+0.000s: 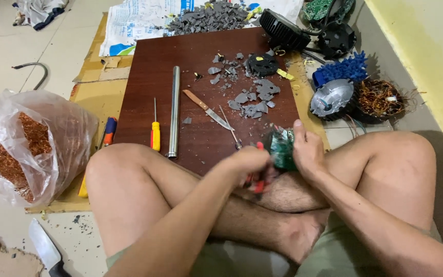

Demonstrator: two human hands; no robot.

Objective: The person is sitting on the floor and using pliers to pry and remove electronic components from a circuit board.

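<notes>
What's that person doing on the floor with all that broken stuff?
A person sits cross-legged by a dark wooden board. Their right hand holds a green circuit board, and the left hand grips a red-handled tool against it. Grey broken bits, a knife and a metal rod lie on the board.

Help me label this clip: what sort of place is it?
Probably a home floor used for stripping scrap electronics: a bag of copper wire, plastic shards on a wooden board, opened motors by the wall.

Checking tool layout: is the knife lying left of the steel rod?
No. The knife lies on the board to the right of the rod; the yellow screwdriver is on its left.
</notes>
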